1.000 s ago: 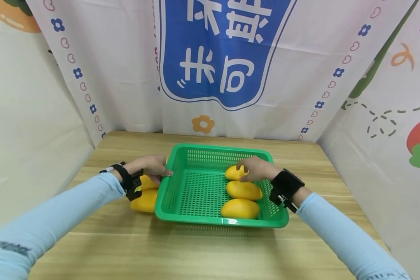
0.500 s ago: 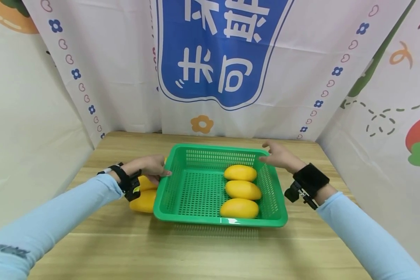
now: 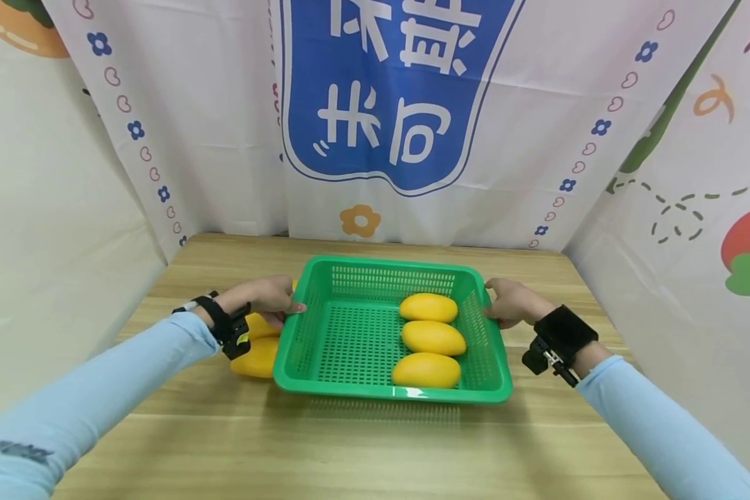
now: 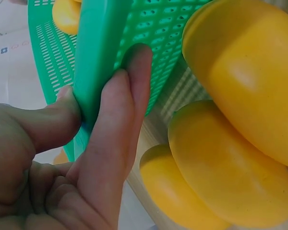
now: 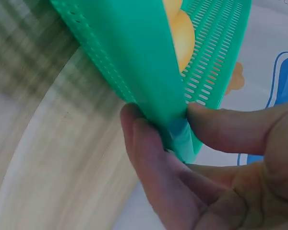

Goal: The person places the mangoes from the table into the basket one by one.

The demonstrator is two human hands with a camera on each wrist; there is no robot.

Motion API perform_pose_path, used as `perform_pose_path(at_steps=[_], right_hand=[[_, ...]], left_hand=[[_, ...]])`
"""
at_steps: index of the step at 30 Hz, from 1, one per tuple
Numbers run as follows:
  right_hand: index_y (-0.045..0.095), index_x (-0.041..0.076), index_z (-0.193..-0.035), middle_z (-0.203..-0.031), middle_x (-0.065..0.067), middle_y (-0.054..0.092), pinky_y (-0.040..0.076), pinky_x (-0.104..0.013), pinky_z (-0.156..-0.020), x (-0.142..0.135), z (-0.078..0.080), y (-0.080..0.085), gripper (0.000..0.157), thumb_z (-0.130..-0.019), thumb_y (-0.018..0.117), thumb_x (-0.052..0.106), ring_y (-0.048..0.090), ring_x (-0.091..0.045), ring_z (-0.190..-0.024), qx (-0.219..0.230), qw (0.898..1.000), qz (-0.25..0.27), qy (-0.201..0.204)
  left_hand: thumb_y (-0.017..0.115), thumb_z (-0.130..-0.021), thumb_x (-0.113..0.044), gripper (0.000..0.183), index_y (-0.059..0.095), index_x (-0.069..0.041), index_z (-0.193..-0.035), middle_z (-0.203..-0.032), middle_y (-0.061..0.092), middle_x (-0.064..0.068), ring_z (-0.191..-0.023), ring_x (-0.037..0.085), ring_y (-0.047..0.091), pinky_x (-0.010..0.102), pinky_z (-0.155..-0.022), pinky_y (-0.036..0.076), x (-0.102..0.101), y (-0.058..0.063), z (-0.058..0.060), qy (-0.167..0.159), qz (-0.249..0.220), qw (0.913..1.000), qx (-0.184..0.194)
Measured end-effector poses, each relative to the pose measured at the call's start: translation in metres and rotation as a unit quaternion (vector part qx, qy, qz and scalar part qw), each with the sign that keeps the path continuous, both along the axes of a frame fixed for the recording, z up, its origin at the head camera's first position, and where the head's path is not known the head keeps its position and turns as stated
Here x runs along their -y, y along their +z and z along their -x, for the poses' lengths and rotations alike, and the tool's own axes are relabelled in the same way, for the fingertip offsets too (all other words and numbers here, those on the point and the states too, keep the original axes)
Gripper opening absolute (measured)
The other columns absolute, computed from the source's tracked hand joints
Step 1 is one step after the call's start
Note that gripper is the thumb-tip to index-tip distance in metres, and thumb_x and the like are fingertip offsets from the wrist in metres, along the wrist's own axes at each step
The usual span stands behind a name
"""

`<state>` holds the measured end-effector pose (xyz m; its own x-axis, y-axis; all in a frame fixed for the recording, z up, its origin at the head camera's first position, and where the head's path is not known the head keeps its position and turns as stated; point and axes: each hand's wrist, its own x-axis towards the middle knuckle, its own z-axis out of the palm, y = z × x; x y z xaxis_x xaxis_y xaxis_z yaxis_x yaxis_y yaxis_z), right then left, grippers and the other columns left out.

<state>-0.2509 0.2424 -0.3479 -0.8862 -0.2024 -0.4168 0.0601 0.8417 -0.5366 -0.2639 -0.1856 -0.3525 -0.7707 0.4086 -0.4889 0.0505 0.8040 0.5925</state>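
Observation:
A green perforated plastic basket [image 3: 350,392] stands on the table. Inside it, along the right side, lie three yellow mangoes [image 3: 433,337] in a row. My left hand [image 3: 267,296] pinches the basket's left rim, thumb on the inner side and fingers outside, as the left wrist view shows. On the opposite rim, my right hand [image 3: 514,303] has a similar pinch, with its thumb [image 5: 225,127] inside the wall. Just outside the basket's left wall, more mangoes [image 4: 230,167] lie on the table, partly hidden in the head view by the left hand and the rim.
The wooden tabletop [image 3: 325,451] extends in front of the basket and to both sides. White printed cloth [image 3: 237,139] hangs behind the table and along its left and right sides. Each wrist carries a strapped camera.
My right hand has left the rearmost mango inside the basket, moved right over the rim, and come down to pinch the right edge. The left hand has stayed on the left rim.

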Motion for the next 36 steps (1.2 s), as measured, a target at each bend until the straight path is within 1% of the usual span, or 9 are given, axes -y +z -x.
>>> perform_pose_path(at_steps=[6, 11, 19, 21, 24, 27, 29, 33, 36], right_hand=[[0.027, -0.016, -0.140, -0.103, -0.025, 0.065, 0.062, -0.036, -0.070, -0.002, 0.003, -0.008, 0.056, -0.094, 0.055, 0.002, 0.069, -0.019, -0.073, 0.033, 0.999, 0.036, -0.001], [0.035, -0.017, -0.135, -0.099, -0.025, 0.067, 0.062, -0.034, -0.066, -0.001, 0.004, -0.010, 0.048, -0.095, 0.054, 0.001, 0.069, -0.021, -0.073, 0.030, 0.999, 0.040, 0.009], [0.025, -0.021, -0.139, -0.103, -0.028, 0.066, 0.062, -0.034, -0.065, -0.002, 0.003, -0.010, 0.058, -0.095, 0.054, 0.002, 0.069, -0.021, -0.073, 0.024, 0.999, 0.029, -0.007], [0.024, -0.021, -0.140, -0.104, -0.028, 0.065, 0.062, -0.033, -0.065, -0.001, 0.003, -0.011, 0.059, -0.095, 0.055, 0.002, 0.069, -0.021, -0.073, 0.021, 0.999, 0.025, -0.010], [0.023, -0.020, -0.140, -0.106, -0.030, 0.064, 0.062, -0.033, -0.064, 0.000, 0.004, -0.010, 0.060, -0.095, 0.055, 0.002, 0.069, -0.020, -0.071, 0.014, 1.000, 0.022, -0.008], [0.024, -0.020, -0.140, -0.105, -0.030, 0.064, 0.062, -0.033, -0.063, 0.000, 0.004, -0.009, 0.060, -0.095, 0.055, 0.003, 0.068, -0.019, -0.069, 0.006, 1.000, 0.017, -0.005], [0.025, -0.019, -0.140, -0.104, -0.029, 0.064, 0.062, -0.034, -0.064, 0.001, 0.004, -0.009, 0.059, -0.095, 0.055, 0.003, 0.068, -0.018, -0.068, 0.003, 1.000, 0.013, -0.002], [0.024, -0.018, -0.141, -0.106, -0.029, 0.063, 0.062, -0.033, -0.064, 0.001, 0.004, -0.008, 0.059, -0.095, 0.055, 0.003, 0.068, -0.018, -0.070, 0.006, 1.000, 0.009, -0.003], [0.022, -0.018, -0.142, -0.106, -0.028, 0.063, 0.062, -0.033, -0.064, 0.000, 0.004, -0.010, 0.061, -0.095, 0.054, 0.003, 0.067, -0.018, -0.069, 0.010, 1.000, 0.008, -0.006]], left_hand=[[0.054, -0.098, -0.014, 0.025, 0.068, 0.006, -0.095, -0.074, 0.071, 0.009, -0.057, 0.013, 0.065, 0.025, -0.056, 0.059, 0.000, 0.000, 0.000, -0.002, -0.002, 1.0000, -0.003], [0.054, -0.099, -0.013, 0.025, 0.069, 0.006, -0.095, -0.075, 0.072, 0.010, -0.059, 0.015, 0.067, 0.027, -0.057, 0.060, 0.000, 0.001, 0.001, -0.006, 0.001, 0.9999, -0.008], [0.053, -0.099, -0.013, 0.025, 0.068, 0.007, -0.094, -0.073, 0.071, 0.008, -0.061, 0.015, 0.067, 0.031, -0.061, 0.061, -0.002, 0.004, 0.003, -0.023, -0.004, 0.9997, -0.009], [0.053, -0.099, -0.016, 0.028, 0.068, 0.006, -0.091, -0.066, 0.067, 0.004, -0.058, 0.013, 0.065, 0.029, -0.059, 0.060, 0.000, 0.005, 0.005, -0.029, 0.000, 0.9995, -0.008], [0.051, -0.100, -0.021, 0.036, 0.071, 0.006, -0.086, -0.066, 0.068, 0.006, -0.055, 0.012, 0.064, 0.024, -0.055, 0.057, 0.005, 0.008, 0.008, -0.035, -0.001, 0.9992, -0.017], [0.048, -0.102, -0.023, 0.041, 0.071, 0.008, -0.087, -0.078, 0.071, 0.015, -0.061, 0.015, 0.065, 0.022, -0.055, 0.054, 0.012, 0.012, 0.014, -0.029, -0.001, 0.9988, -0.040], [0.047, -0.102, -0.021, 0.038, 0.067, 0.010, -0.096, -0.095, 0.070, 0.022, -0.070, 0.020, 0.066, 0.026, -0.062, 0.056, 0.017, 0.015, 0.018, -0.013, -0.002, 0.9982, -0.058], [0.050, -0.100, -0.022, 0.038, 0.055, 0.013, -0.114, -0.114, 0.058, 0.032, -0.093, 0.034, 0.061, 0.044, -0.083, 0.056, 0.030, 0.015, 0.025, -0.003, 0.016, 0.9934, -0.113], [0.055, -0.097, -0.024, 0.044, 0.048, 0.011, -0.122, -0.125, 0.051, 0.035, -0.111, 0.044, 0.052, 0.056, -0.094, 0.049, 0.039, 0.008, 0.031, -0.029, 0.024, 0.9891, -0.142]])
